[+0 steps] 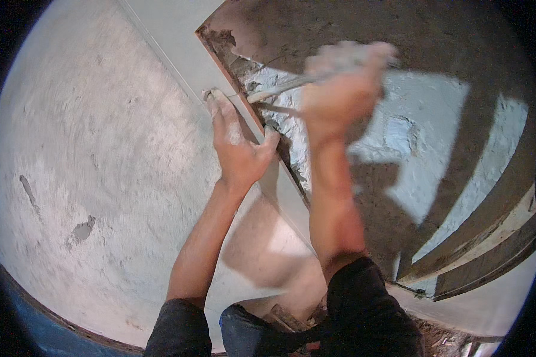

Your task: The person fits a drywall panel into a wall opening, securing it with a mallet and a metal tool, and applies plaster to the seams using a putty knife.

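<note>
My left hand (241, 146) spans the upper end of a narrow white tile (292, 205), fingers toward its left side and thumb at its right edge. Smears of pale mortar coat its fingers. My right hand (342, 80), blurred by motion, is closed around a narrow, long-shafted tool (286, 87). The tool's light-coloured tip reaches the tile's right edge, just right of my left fingers; blur hides its exact kind. Another white tile (175, 30) continues the strip above, with a thin joint between the two.
A pale, scuffed plastered surface (101, 137) fills the left side. To the right of the strip lies rough brown surface (435, 30) with wet-looking light mortar (292, 122). Curved boards (482, 244) border the lower right. Rubble (443, 339) shows at the bottom.
</note>
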`<action>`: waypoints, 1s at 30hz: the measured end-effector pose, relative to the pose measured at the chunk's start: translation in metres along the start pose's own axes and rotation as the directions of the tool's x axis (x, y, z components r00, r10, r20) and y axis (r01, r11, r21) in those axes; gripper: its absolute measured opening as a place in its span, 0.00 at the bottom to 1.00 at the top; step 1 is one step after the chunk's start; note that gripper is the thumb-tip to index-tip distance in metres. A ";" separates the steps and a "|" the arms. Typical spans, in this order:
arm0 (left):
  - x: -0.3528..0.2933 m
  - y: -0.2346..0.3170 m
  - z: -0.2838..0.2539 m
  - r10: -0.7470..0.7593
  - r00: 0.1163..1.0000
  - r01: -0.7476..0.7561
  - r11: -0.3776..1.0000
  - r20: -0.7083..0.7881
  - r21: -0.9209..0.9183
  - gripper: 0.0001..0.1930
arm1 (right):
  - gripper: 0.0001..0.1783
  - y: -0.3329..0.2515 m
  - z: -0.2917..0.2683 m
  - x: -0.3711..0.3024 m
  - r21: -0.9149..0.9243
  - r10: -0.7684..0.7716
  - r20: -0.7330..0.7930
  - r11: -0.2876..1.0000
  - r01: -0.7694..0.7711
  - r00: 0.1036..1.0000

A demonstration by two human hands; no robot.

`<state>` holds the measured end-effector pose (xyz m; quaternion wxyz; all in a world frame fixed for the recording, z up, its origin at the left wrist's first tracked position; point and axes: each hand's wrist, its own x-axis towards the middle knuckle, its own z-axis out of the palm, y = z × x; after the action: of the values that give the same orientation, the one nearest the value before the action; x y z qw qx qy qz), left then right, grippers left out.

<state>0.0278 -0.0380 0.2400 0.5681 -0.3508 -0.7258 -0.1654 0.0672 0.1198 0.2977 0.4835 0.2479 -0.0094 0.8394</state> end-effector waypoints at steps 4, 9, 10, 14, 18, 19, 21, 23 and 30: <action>0.001 0.003 -0.006 -0.016 1.000 0.016 1.000 0.013 0.025 0.49 | 0.25 -0.003 0.007 0.003 0.018 0.017 -0.005 1.000 -0.017 1.000; -0.001 0.003 -0.003 -0.034 0.999 0.034 0.999 0.013 0.000 0.48 | 0.23 0.002 0.003 0.004 -0.016 0.006 -0.029 1.000 -0.006 1.000; 0.001 0.004 -0.005 -0.038 0.999 0.038 0.999 0.014 0.004 0.48 | 0.24 0.001 0.001 0.007 0.012 0.020 -0.006 1.000 -0.020 1.000; 0.001 0.004 -0.002 -0.013 1.000 0.012 1.000 0.003 0.016 0.48 | 0.24 0.001 0.002 0.007 0.045 0.016 -0.035 0.999 -0.015 0.999; 0.000 0.005 -0.004 -0.044 0.999 0.044 0.999 0.015 0.017 0.48 | 0.22 0.005 0.000 0.007 0.028 0.025 -0.034 0.999 -0.024 0.999; 0.000 0.004 -0.005 -0.057 0.998 0.056 0.998 0.021 0.029 0.48 | 0.21 0.007 -0.001 0.009 0.032 0.043 -0.036 0.999 -0.042 0.998; 0.003 0.003 -0.006 -0.027 1.000 0.027 0.999 0.009 0.022 0.48 | 0.21 -0.006 -0.009 0.016 0.033 -0.008 0.000 0.999 0.008 1.000; 0.001 0.003 -0.003 -0.013 1.000 0.013 1.000 -0.002 0.020 0.48 | 0.22 -0.010 -0.007 0.014 0.020 -0.018 0.015 1.000 0.018 1.000; 0.002 0.001 -0.004 -0.001 1.000 0.001 0.999 0.007 0.036 0.49 | 0.23 -0.002 -0.013 0.015 0.065 0.091 0.046 0.993 -0.093 0.995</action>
<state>0.0308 -0.0390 0.2429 0.5718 -0.3407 -0.7308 -0.1513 0.0575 0.1363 0.2918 0.4354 0.2811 -0.0029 0.8552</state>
